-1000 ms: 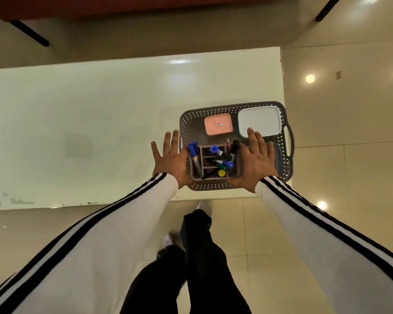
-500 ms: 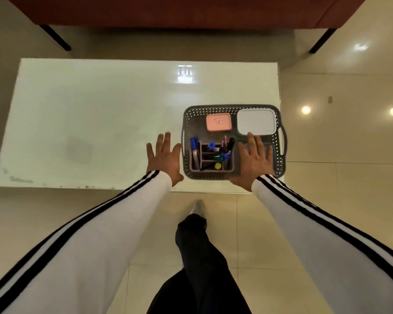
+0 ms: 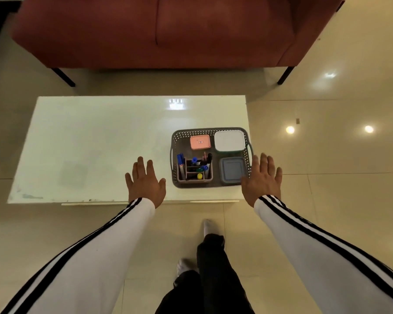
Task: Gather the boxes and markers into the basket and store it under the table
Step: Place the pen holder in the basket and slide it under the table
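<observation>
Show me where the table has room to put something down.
The table is bare from the left hand out to its left edge, and along the far strip behind the basket. The basket is crowded: three boxes and the marker holder fill it.

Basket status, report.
Left hand and right hand open, either side of basket. Basket on table; boxes, markers inside. No obstruction seen.
</observation>
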### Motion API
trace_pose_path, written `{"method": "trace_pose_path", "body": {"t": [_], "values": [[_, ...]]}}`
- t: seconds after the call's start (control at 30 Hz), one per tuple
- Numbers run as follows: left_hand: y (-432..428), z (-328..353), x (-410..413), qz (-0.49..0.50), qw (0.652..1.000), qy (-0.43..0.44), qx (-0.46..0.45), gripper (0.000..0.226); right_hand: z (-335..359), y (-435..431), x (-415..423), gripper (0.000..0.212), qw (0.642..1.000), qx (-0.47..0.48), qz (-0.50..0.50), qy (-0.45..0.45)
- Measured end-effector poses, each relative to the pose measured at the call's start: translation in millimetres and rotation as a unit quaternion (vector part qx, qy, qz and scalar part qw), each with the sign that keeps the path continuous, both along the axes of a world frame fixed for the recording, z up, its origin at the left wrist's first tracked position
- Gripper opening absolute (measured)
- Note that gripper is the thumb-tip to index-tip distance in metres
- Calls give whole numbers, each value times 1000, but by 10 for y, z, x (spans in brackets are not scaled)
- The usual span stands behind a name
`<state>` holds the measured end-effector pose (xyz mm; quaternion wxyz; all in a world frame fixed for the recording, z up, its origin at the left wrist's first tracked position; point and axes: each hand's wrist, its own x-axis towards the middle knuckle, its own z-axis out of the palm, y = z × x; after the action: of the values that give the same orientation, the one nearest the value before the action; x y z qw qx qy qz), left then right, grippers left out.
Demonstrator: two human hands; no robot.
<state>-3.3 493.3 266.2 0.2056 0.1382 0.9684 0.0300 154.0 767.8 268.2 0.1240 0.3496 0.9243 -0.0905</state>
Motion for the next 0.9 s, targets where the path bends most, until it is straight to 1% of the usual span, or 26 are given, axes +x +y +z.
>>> {"method": "trace_pose_path", "body": {"t": [0.07, 0.2, 0.27, 0.37, 0.5, 0.6, 0.8, 0.9], "values": [[97, -160, -62, -5, 1000, 26, 1, 71, -188, 146, 22, 71, 1000, 13, 1, -5], [238, -543, -243, -54, 997, 51, -12, 67, -669, 441, 22, 70, 999, -6, 18, -32], [322, -743, -369, -77, 996, 38, -14, 65, -896, 587, -8, 70, 999, -25, 18, -43], [445, -996, -559, -87, 996, 23, -9, 62, -1155, 787, -79, 70, 998, -40, 18, -45], [542, -1286, -767, -103, 995, 2, 0, 58, -1438, 1071, -291, 67, 998, -59, 9, -22], [611, -1459, -828, -121, 992, -24, 26, 57, -1617, 1208, -418, 64, 996, -80, 25, -19], [621, -1623, -843, -74, 993, -42, 87, 68, -1766, 1221, -424, 65, 993, -113, 36, 3], [613, -1694, -824, -63, 993, -57, 81, 77, -1772, 1234, -428, 65, 993, -107, 43, 5]]}}
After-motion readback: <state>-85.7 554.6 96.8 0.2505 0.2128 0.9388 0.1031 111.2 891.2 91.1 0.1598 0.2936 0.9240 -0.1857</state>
